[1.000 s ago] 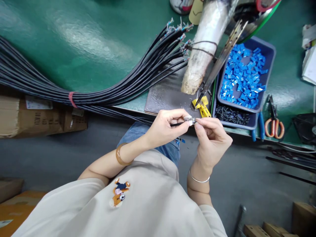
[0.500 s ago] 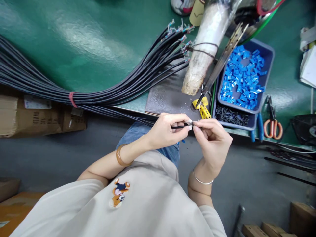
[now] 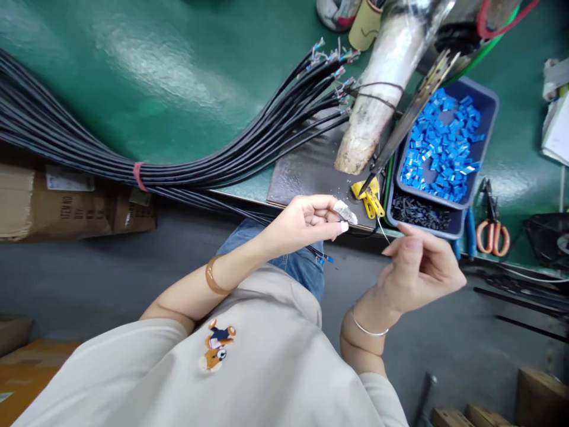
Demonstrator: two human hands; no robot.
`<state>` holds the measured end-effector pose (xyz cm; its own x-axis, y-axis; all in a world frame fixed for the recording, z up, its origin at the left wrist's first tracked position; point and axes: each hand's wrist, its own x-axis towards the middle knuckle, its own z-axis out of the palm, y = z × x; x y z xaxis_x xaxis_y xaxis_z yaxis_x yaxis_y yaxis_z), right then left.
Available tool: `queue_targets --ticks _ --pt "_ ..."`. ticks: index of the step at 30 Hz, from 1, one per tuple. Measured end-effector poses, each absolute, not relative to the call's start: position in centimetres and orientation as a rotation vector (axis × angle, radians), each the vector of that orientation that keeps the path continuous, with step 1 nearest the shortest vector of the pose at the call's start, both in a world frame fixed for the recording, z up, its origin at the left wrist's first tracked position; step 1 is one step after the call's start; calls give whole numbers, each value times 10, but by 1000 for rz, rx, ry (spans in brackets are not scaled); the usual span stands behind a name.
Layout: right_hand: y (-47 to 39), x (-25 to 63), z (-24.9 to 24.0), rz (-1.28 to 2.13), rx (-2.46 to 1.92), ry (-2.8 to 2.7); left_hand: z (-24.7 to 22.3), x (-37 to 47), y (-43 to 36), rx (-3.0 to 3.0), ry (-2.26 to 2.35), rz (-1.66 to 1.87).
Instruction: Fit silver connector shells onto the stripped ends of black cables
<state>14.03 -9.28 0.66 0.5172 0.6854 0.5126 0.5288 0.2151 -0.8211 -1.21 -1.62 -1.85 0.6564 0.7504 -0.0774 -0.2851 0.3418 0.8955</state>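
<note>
In the head view my left hand (image 3: 311, 219) is closed, thumb and finger pinching a black cable (image 3: 362, 235); white tape (image 3: 345, 212) wraps one fingertip. Only a short dark bit of that cable shows past the fingertips. My right hand (image 3: 420, 267) is to the right of it and lower, its fingers curled together. A thin white strand (image 3: 384, 231) runs down to its fingertips from near the yellow cable stripper (image 3: 371, 198), which lies at the mat's edge. Several cable ends with blue tips (image 3: 323, 257) hang below my left hand.
A thick bundle of black cables (image 3: 213, 163) crosses the green table (image 3: 200, 107), tied with a red band (image 3: 138, 176). Trays hold blue pieces (image 3: 440, 148) and small black parts (image 3: 420, 212). A white-wrapped post (image 3: 377, 101) leans over the dark mat (image 3: 293, 178). Orange-handled pliers (image 3: 492, 234) lie right.
My right hand has moved away from my left hand, to the right and down, and the white strand now shows near it. The left hand stays almost in place, still pinching.
</note>
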Motion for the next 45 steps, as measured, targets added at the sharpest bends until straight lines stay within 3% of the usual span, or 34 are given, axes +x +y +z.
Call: queue_targets --ticks 11,18,26,32,35,38,39,42,43,45 --pt "-87 130 -2 563 -1619 -1214 -16 -2 -26 1123 700 930" --pt "-88 137 0 666 -1643 -1204 -25 -1 -29 1535 750 1090" --pt "-88 135 -3 457 -1608 -1320 -27 -4 -33 1695 712 1126" --pt "-90 132 -6 238 -1521 -1498 -14 -10 -31 1256 703 855" --pt "-100 140 6 315 -1469 -1359 4 -17 -28 1210 661 804" --pt "-115 161 33 207 -1392 -1218 19 -23 -28 1526 610 815" --pt "-120 172 43 148 -1419 -1228 21 -23 -29 1686 580 787" --pt "-122 210 66 410 -1899 -1624 14 -18 -29 1980 502 618" --pt "-118 223 69 374 -2050 -1665 8 -16 -28 1950 496 587" --pt "-100 245 68 -10 -2334 -1661 -6 -12 -26 1694 507 564"
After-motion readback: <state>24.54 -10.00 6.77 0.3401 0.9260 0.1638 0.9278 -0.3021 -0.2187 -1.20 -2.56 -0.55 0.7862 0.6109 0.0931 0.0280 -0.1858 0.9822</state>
